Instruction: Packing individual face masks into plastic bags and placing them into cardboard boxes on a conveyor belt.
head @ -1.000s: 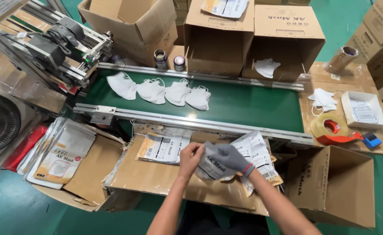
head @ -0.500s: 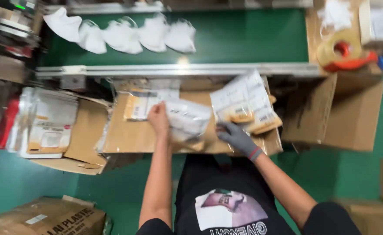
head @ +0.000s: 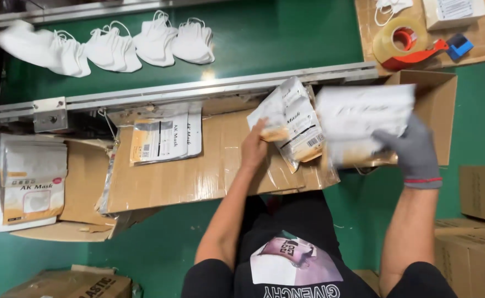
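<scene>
pouches of white and tan plastic, flat and printed, make up a loose stack (head: 292, 124) lying on the taped brown cardboard sheet (head: 198, 171) that serves as the table top. the bare left hand (head: 255, 144) rests on the near edge of that stack, fingers curled over the bottom pouch, pressing rather than lifting as far as can be seen. just to the right of the stack, the right hand (head: 410, 152), in a grey knit glove with a red band at the cuff, is closed around a separate bundle of the same white and tan pouches (head: 363, 124); the bundle is blurred and is raised in front of the open brown cardboard box (head: 441, 105) that stands at the right of the stack.

on the cardboard sheet to the left of the stack lie two more flat pouches (head: 165, 138), well apart from the hands. further left, beyond the sheet's edge, a thicker pile of printed pouches (head: 30, 185) sits on another piece of cardboard. beyond the stack, past a grey metal rail (head: 198, 91), a row of white folded face masks (head: 115, 47) lies on the green belt (head: 275, 38). beyond the box, a roll of clear tape in a red dispenser (head: 405, 44) rests on cardboard.
</scene>
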